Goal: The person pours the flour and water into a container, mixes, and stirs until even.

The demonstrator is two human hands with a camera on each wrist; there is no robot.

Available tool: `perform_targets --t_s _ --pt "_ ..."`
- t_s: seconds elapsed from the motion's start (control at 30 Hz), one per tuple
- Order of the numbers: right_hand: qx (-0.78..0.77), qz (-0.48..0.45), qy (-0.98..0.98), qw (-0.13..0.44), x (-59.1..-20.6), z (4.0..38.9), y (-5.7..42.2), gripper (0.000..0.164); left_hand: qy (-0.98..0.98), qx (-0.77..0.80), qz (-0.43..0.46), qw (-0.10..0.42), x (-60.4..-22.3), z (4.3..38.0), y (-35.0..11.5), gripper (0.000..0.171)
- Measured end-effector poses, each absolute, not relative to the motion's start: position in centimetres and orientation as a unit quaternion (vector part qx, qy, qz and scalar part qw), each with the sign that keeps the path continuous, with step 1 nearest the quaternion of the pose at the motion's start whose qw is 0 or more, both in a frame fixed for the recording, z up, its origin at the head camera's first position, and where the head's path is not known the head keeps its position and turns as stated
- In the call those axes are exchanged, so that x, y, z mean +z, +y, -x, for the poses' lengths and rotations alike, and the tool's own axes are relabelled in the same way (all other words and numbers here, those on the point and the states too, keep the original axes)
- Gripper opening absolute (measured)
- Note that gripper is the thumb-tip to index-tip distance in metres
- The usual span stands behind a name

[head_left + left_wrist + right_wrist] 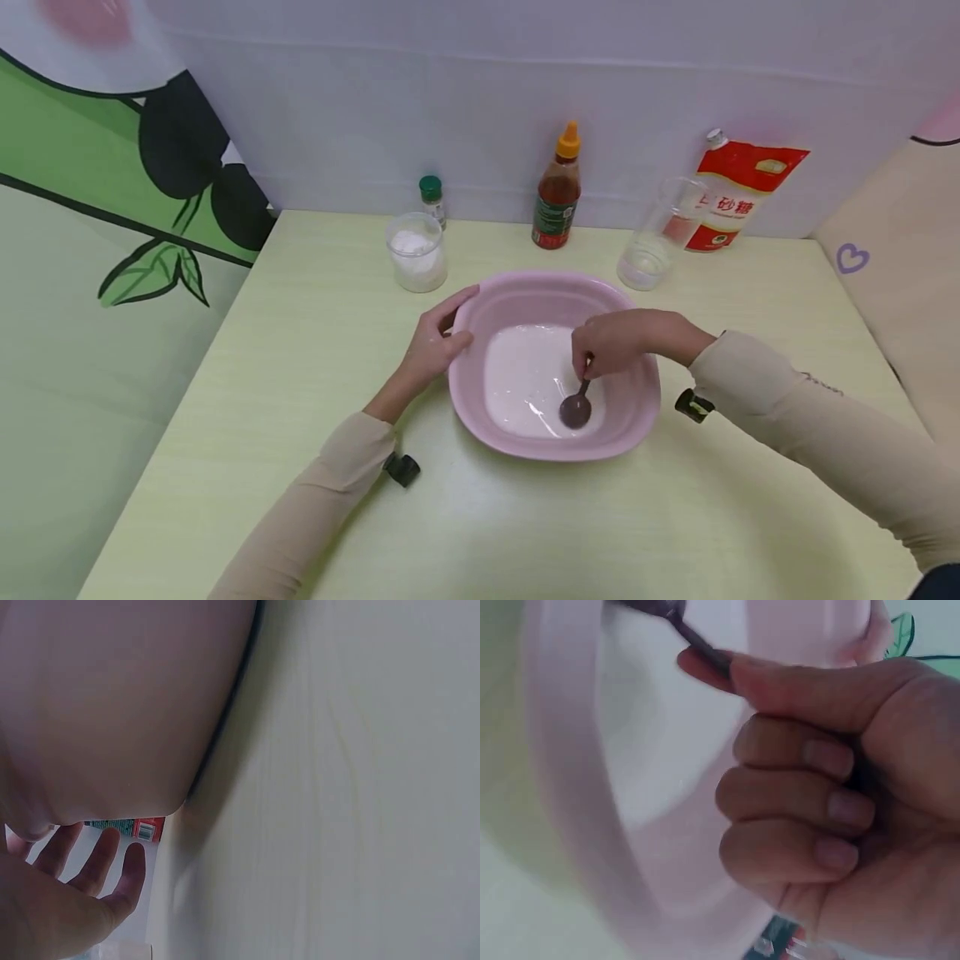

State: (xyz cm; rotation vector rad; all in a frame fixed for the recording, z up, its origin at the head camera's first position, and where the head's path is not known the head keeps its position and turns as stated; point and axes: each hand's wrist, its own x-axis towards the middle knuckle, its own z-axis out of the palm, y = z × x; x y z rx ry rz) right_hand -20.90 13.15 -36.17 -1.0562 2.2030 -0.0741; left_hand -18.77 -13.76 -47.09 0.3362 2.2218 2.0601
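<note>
A pink plastic basin (471, 398) stands on the table with white, glossy liquid in its bottom. At its left side my left hand (431, 343) holds the rim, thumb over the edge. The left wrist view shows several fingers of this hand (94, 889) spread and bent outside the basin wall. Over the basin's right half, my right hand (618, 337) grips a dark brown spoon (575, 410) by its handle, bowl down at the liquid. Thumb and index finger pinch the handle (701, 649) in the right wrist view, while the other fingers curl into the palm.
Behind the basin stand a clear cup (417, 265) of white powder, a green-capped small bottle (431, 196), a sauce bottle (557, 204) with an orange nozzle, a tall clear cup (651, 254) and a red sugar pouch (738, 200). A cloth backdrop (480, 108) hangs behind.
</note>
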Motion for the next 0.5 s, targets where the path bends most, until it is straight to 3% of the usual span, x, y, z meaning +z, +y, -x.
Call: perform_targets --t_s 0.2,0.5 --pt "-0.072 0.425 0.836 0.341 -37.8 20.8 10.2 0.015 0.728 0.676 -0.109 0.046 -47.2 18.8 -13.7 0.071" --pt "-0.076 0.401 0.883 0.232 -37.7 22.4 9.2 0.021 0.728 0.675 -0.116 0.037 -47.2 18.9 -13.5 0.072"
